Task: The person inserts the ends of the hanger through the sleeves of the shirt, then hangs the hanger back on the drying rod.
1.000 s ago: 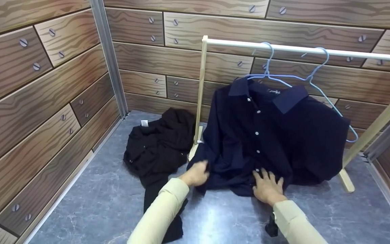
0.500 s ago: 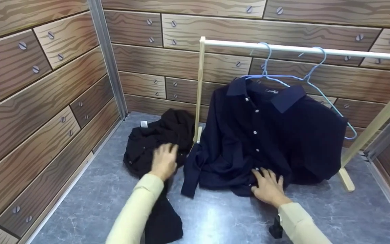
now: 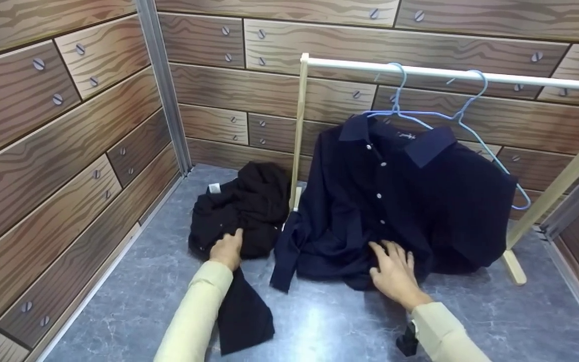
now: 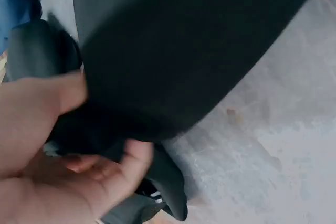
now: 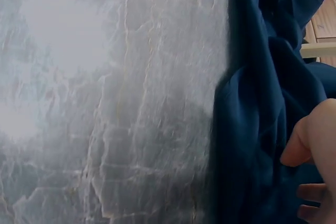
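A navy button-up shirt (image 3: 350,211) hangs at the rack, its collar by two blue hangers and its lower part bunched on the grey surface. My right hand (image 3: 395,274) rests on the hem with fingers spread; in the right wrist view the thumb and fingertips (image 5: 296,148) lie over the navy folds. Left of the shirt is a heap of black trousers (image 3: 254,211), one wide leg stretching toward me. My left hand (image 3: 226,250) is at the heap's near side. In the left wrist view its thumb and curled fingers (image 4: 139,158) grip the dark cloth, partly hidden and blurred.
The rack's white rail (image 3: 435,72) carries two blue hangers (image 3: 473,100); wooden posts (image 3: 299,136) support it. A white label (image 3: 214,188) shows on the trousers. Wood-patterned walls (image 3: 68,151) enclose the grey surface (image 3: 118,311) at the left and back.
My left hand has left the shirt's sleeve and moved left onto the black trousers, which have shifted slightly. The sleeve now lies loose. My right hand stays at the shirt's hem.
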{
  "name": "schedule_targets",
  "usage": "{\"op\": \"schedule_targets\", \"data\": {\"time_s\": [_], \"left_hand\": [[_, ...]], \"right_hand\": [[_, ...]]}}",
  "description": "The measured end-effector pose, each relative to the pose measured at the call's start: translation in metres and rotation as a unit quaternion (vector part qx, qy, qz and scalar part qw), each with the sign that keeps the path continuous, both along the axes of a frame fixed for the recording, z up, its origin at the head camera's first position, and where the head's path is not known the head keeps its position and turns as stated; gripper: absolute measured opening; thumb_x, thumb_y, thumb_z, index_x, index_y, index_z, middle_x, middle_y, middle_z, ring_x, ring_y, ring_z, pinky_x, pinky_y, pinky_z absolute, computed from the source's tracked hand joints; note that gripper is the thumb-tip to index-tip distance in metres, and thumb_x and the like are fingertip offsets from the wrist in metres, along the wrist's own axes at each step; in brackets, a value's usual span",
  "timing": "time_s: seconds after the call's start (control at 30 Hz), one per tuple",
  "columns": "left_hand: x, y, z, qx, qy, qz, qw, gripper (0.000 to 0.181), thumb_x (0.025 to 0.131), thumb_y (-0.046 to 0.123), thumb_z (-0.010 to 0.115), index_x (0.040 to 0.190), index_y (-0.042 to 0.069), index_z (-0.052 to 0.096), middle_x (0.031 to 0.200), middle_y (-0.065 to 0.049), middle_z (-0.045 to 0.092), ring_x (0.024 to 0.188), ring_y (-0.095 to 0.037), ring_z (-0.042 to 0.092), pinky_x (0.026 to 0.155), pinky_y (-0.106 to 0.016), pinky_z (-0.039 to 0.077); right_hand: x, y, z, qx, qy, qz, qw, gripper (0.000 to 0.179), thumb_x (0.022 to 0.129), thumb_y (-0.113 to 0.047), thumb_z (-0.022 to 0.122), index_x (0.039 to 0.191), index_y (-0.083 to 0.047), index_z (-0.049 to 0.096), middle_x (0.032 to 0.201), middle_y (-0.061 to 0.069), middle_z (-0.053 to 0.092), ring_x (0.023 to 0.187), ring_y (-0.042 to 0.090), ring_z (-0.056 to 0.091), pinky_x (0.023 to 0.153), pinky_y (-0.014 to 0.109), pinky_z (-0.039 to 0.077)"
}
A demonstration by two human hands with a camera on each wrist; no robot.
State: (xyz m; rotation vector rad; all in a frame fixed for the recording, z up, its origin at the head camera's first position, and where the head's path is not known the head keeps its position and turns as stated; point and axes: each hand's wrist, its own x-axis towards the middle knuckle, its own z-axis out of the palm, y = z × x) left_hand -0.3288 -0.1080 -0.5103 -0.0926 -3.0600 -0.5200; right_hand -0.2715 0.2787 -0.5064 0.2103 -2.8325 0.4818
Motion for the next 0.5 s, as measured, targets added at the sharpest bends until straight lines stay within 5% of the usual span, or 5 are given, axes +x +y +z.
{"op": "schedule_targets", "data": {"time_s": [0.2, 0.5], "left_hand": [[0.007, 0.005, -0.007, 0.057, 0.175, -0.043, 0.982, 0.015, 0.08, -0.002, 0.068, 0.095, -0.002, 0.067, 0.087, -0.025, 0.064, 0.075, -0.046, 0.067, 0.066, -0.053, 0.055], [0.014, 0.025, 0.0, 0.142, 0.227, -0.04, 0.9628, 0.01, 0.089, 0.006, 0.066, 0.097, 0.002, 0.068, 0.088, -0.02, 0.065, 0.077, -0.041, 0.067, 0.069, -0.049, 0.056]], "right_hand": [[0.003, -0.004, 0.002, -0.019, 0.05, 0.006, 0.9986, 0.056, 0.081, -0.006, 0.063, 0.137, -0.007, 0.056, 0.141, 0.025, 0.049, 0.133, 0.046, 0.041, 0.11, 0.07, 0.025], [0.009, -0.034, 0.007, -0.042, 0.13, 0.07, 0.9882, 0.049, 0.075, 0.0, 0.066, 0.123, -0.007, 0.063, 0.131, 0.023, 0.055, 0.125, 0.044, 0.049, 0.108, 0.059, 0.034]]}}
